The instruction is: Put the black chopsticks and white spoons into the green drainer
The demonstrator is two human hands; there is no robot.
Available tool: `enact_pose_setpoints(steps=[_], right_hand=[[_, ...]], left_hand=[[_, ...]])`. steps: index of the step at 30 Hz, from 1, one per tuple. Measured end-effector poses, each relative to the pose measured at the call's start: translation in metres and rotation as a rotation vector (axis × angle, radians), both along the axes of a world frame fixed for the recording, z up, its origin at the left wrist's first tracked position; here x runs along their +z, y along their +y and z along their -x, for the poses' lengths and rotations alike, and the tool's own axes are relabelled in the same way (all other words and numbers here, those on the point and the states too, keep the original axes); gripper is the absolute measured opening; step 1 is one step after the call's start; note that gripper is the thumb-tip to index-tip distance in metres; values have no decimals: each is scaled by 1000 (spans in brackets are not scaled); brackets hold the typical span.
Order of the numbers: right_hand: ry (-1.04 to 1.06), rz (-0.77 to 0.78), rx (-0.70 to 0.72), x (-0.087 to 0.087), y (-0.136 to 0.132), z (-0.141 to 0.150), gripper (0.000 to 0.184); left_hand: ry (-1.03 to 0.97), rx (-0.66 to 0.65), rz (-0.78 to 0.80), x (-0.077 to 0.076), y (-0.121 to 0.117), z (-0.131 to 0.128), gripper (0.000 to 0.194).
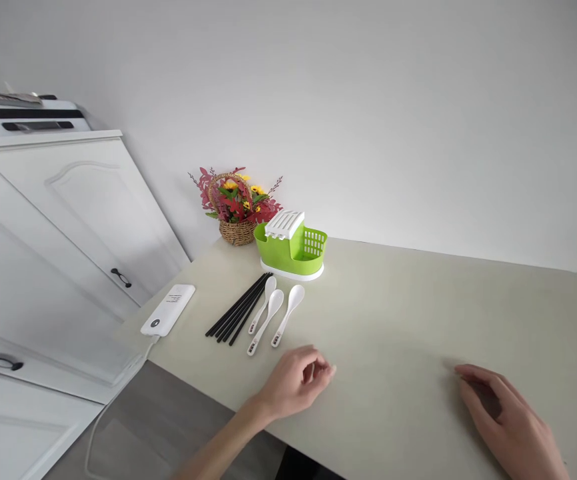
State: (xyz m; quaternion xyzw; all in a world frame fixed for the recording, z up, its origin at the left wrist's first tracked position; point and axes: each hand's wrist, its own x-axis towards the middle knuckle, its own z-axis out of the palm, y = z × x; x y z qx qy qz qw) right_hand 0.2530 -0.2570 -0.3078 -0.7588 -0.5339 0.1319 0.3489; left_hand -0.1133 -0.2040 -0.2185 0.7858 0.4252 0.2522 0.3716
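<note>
So from the head view, there's a pale, smooth-topped table (393, 313) with its back edge along the grey-white wall (393, 120). A green plastic utensil holder with a white slotted top and white base (288, 250) sits near that back edge, right beside a brown wicker basket of red and yellow flowers (237, 230). In front of the holder there's a bunch of thin black chopsticks (238, 310), and just beside them three white spoons (274, 307), bowls pointing toward the holder. Over by the table's left edge lies a white power bank (168, 310) with a white cable (111, 407) dropping off the side, close to the white panelled cabinet (103, 220).

The left hand (301, 380) is near the front edge, closest to the spoon handles, fingers curled with a narrow gap to the thumb, nothing in it. The right hand (511, 413) is well apart on the other side, empty too, thumb and fingers loosely bent with a wider gap. Loads of bare tabletop between the hands and behind them.
</note>
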Motion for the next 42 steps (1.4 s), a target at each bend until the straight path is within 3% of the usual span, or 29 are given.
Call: enact_pose_setpoints(steps=[3,10,16,24,35,42], right_hand=[[-4,-4,-18,5,-2,5,43],[1,26,-35,8,-2,8,45],[0,60,-72,7,-2,7,46],[-22,26,-65,8,-1,7,45],[-6,53,-54,11,-1,5,45],[-19,45,-49,10,0,4,46]], left_hand=[[-31,8,105,-3,-8,9,37],[-44,95,164,-1,-9,4,36],[-24,135,132,-3,-10,2,38],[2,87,81,-4,-9,1,33],[-26,99,122,0,-9,2,37],[-104,166,123,-2,-17,28,37]])
